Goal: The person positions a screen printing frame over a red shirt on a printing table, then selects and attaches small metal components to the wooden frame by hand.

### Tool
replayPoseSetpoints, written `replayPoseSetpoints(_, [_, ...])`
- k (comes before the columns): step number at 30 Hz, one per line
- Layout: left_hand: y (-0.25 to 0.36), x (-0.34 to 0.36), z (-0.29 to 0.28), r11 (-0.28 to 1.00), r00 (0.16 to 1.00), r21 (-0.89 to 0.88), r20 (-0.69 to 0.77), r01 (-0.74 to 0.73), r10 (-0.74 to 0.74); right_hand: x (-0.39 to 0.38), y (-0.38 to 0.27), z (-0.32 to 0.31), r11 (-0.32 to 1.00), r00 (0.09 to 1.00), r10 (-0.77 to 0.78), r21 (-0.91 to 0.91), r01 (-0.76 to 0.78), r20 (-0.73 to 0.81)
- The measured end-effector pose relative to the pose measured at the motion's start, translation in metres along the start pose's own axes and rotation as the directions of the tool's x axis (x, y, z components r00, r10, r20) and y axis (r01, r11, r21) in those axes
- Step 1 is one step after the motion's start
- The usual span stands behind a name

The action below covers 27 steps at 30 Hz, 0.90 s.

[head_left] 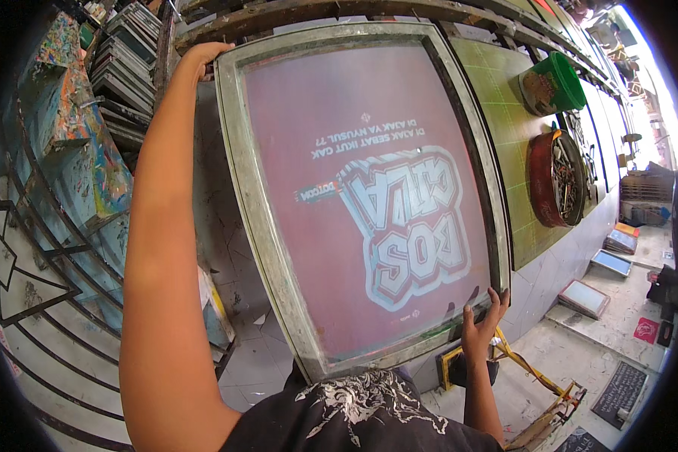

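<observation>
A large screen printing frame [271, 248] is tilted across the middle of the head view, with a grey, worn rim around a reddish-purple mesh. Pale upside-down lettering and an outlined design show in the mesh. At its far left corner, my left hand [203, 60] grips the rim with the arm stretched out; part of those fingers is hidden behind the frame. My right hand [482, 328] holds the near right corner, thumb on the near rail and fingers at the side edge. The frame's near edge lies close to my black shirt [369, 410].
Right of the frame, a green-topped table [497, 135] carries a green bucket [554, 84] and a round red tin [548, 181] of small pieces. Several frames [124, 68] are stacked at far left, beside a paint-splattered blue stand [71, 162]. A black metal grille [45, 331] curves along the left.
</observation>
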<state>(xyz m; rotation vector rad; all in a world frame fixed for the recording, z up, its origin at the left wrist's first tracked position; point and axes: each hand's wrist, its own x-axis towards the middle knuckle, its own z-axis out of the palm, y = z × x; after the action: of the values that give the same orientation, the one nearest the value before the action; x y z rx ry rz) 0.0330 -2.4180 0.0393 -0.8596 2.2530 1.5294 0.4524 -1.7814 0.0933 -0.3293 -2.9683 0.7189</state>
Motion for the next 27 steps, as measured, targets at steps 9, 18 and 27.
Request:
replayPoseSetpoints(9, [-0.008, 0.006, -0.02, 0.999, 0.996, 0.04, -0.087, -0.022, 0.026, 0.002, 0.0, 0.01, 0.999, 0.999, -0.037, -0.024, 0.037, -0.033])
replayPoseSetpoints(18, [-0.03, 0.037, -0.048, 0.997, 0.991, -0.058, -0.127, -0.041, 0.034, 0.004, 0.004, 0.012, 0.998, 0.998, -0.062, -0.033, 0.061, -0.033])
replayPoseSetpoints(27, [0.0, -0.013, 0.001, 0.999, 0.957, -0.004, -0.287, -0.05, 0.047, 0.0, 0.003, 0.012, 0.999, 0.999, -0.013, -0.046, 0.012, -0.029])
